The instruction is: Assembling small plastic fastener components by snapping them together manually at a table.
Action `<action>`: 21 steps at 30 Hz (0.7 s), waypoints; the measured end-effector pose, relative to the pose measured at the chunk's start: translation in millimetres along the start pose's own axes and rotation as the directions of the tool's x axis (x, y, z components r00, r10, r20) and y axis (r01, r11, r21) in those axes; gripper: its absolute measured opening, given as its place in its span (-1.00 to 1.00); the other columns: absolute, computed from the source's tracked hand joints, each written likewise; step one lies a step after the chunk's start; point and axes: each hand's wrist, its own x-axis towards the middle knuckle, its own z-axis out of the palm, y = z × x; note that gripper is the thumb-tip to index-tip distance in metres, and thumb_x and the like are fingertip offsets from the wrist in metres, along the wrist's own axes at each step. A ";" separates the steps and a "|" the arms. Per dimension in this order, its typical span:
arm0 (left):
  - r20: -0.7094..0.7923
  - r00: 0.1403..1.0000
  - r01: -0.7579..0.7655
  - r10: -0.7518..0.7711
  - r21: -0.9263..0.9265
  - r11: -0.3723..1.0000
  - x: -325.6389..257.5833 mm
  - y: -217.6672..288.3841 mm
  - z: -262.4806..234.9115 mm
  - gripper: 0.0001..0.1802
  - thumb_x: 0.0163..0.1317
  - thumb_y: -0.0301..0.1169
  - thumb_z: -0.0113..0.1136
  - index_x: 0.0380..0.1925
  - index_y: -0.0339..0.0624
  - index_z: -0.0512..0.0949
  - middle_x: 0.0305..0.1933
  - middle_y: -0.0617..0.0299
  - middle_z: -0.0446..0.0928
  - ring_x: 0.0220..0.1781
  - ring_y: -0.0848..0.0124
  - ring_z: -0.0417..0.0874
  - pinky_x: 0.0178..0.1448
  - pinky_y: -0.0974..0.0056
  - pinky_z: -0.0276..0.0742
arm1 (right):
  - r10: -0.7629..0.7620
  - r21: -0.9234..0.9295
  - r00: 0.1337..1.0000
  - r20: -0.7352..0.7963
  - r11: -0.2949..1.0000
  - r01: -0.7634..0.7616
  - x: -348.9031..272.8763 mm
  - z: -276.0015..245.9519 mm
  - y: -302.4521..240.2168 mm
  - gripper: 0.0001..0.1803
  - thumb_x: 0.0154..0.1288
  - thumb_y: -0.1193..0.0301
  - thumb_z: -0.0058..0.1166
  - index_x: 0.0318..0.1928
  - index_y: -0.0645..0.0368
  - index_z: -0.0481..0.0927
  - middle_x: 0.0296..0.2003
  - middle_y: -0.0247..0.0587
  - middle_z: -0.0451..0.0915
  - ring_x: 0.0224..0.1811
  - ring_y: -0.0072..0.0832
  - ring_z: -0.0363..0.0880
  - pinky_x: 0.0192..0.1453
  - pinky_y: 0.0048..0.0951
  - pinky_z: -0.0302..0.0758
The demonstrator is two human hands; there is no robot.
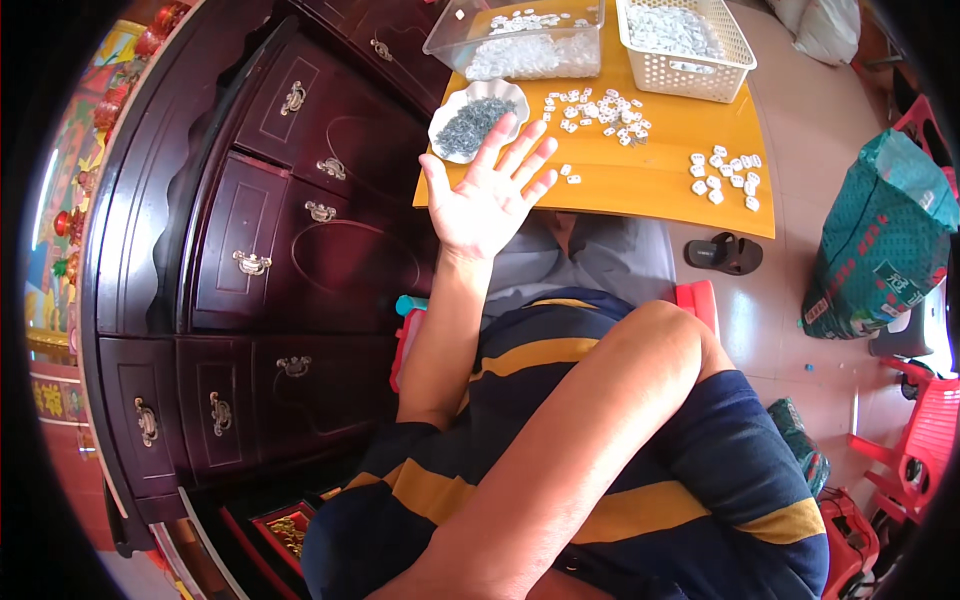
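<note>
Left of the yellow table [640,185] stands the big dark wooden cabinet [300,230] with its brass handles. Right of the table, on the floor, a green bag [880,230] leans.

At the back of the table sit a clear plastic tub [520,40] and a white basket [690,70], both with small white bits inside. At the table's left corner is a white dish [440,125] full of tiny grey metal bits [475,118]. Little white plastic pieces [600,108] lie loose in the middle of the table, and more lie near its right edge.

Your left hand [490,190] is up in front of the table's near-left edge. It is wide open, palm facing you, fingers spread. It holds nothing. Your fingertips show just in front of the dish, and two loose white pieces [570,174] lie just right of them.

Your right arm [580,440] crosses your striped shirt, well back from the table. Its hand is out of the picture.

You look to be between picks. To take a piece, I think your left hand must turn palm down, drop to the table and pinch gently, because the pieces are small and sit close together.
</note>
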 end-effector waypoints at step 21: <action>0.214 0.972 -0.129 0.100 0.835 -0.535 72.9 -24.4 -65.9 -0.34 0.43 -0.14 0.07 0.41 -0.28 0.27 0.47 -0.24 0.24 0.53 -0.10 0.21 0.56 0.01 0.15 | 0.016 0.013 0.970 -0.242 1.000 -0.013 -12.9 -6.6 -26.1 -0.63 0.39 0.23 0.03 -0.44 0.28 0.60 -0.56 0.00 0.59 -0.52 -0.09 0.63 -0.49 -0.20 0.54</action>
